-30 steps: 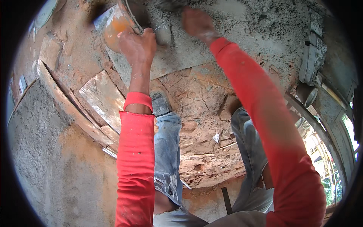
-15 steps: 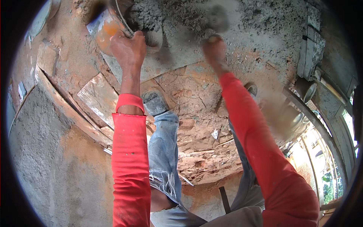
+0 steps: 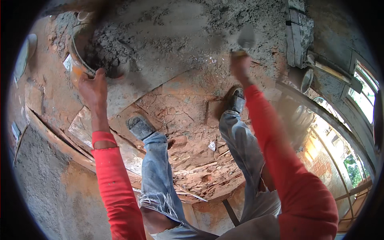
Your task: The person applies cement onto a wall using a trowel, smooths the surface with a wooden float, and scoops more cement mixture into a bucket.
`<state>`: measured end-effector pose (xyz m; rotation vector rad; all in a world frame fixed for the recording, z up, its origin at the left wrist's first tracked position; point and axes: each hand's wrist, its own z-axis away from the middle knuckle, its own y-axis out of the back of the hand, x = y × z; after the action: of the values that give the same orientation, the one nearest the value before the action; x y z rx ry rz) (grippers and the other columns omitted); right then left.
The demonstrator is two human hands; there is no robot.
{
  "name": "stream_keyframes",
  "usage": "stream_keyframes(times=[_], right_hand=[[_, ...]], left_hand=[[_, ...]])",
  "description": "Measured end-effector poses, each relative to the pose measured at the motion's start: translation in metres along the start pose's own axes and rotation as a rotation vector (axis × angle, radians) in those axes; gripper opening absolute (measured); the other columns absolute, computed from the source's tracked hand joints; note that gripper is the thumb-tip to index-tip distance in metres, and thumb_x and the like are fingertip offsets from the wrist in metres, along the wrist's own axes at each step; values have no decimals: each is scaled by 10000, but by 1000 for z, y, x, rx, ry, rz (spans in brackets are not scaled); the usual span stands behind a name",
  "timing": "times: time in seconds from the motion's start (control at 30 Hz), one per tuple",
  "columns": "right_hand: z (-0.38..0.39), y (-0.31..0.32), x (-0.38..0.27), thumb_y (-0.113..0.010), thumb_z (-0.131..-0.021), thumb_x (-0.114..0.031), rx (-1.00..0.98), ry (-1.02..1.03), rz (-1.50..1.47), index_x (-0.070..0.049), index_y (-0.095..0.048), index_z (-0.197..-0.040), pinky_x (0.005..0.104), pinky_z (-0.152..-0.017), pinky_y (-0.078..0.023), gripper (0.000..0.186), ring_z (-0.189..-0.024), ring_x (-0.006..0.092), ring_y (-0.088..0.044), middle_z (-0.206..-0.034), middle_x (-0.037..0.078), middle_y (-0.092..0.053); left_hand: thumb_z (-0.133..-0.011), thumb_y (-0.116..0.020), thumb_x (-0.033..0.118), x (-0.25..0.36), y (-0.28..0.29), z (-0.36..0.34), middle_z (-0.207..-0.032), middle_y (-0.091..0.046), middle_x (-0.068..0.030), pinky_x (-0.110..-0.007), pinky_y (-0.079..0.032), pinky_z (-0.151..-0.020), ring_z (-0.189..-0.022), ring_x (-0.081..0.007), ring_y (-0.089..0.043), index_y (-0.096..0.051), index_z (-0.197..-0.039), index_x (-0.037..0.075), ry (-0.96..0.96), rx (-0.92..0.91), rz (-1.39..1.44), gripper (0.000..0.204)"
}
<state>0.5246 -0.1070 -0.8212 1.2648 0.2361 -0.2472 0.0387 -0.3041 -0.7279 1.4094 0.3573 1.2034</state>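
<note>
My left hand [image 3: 94, 90] is closed on the near rim of a round, worn orange-brown bucket [image 3: 75, 56], which lies tilted with its mouth toward the right. Wet grey mortar [image 3: 110, 50] fills its mouth and reaches the surface beside it. Over to the right, my right hand [image 3: 241, 67] is wrapped round the handle of a trowel [image 3: 246, 37]. The trowel's grey blade points away from me, above the rough, mortar-strewn surface [image 3: 208, 24], and is blurred.
My shoes [image 3: 141, 127] stand on cracked, broken reddish ground [image 3: 188, 108]. A wooden board [image 3: 82, 126] lies near the left shoe. Grey blocks [image 3: 298, 38] stand at the far right, near a round metal container [image 3: 306, 80]. A rough plastered wall [image 3: 44, 180] rises at the left.
The bucket and my left hand now appear farther left. My right hand and the trowel appear slightly right and lower. The whole view has shifted, bringing my right shoe into clearer sight.
</note>
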Motion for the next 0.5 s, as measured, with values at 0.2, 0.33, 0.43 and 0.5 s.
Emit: stream_keyframes(times=[0.2, 0.33, 0.43, 0.5], right_hand=[[-94, 4, -40, -709, -861, -233, -50, 34, -158, -9, -718, -1072, 400, -547, -548, 308, -593, 240, -673, -776, 136, -718], [-38, -29, -129, -642, -879, -253, -348, 1, -71, -14, -604, -1288, 485, -897, -591, 475, -985, 441, -721, -1082, 301, -711], [-11, -15, -154, -623, -905, -261, -377, 412, 58, -18, -578, -1274, 505, -881, -584, 444, -981, 438, -715, -1062, 288, -712], [-5, 1, -156, -613, -921, -254, -472, 400, 51, -27, -550, -1272, 527, -861, -578, 423, -943, 426, -719, -1032, 265, -719]], left_hand=[[-784, -784, 192, 6, -18, -6, -688, -602, -157, -395, -456, -636, -657, -201, -520, -536, -714, -51, -11, -37, 169, 354], [-883, -756, 106, -11, 6, 6, -762, -634, -5, -262, -408, -546, -641, -59, -506, -634, -854, 0, -31, -17, 225, 163], [-878, -757, 97, 14, -2, 29, -802, -656, -2, -265, -431, -572, -665, -72, -523, -658, -891, -20, 63, -14, 377, 154], [-876, -760, 112, 29, -14, 37, -850, -679, -25, -263, -451, -618, -704, -87, -548, -680, -944, -45, -51, 113, 273, 189]])
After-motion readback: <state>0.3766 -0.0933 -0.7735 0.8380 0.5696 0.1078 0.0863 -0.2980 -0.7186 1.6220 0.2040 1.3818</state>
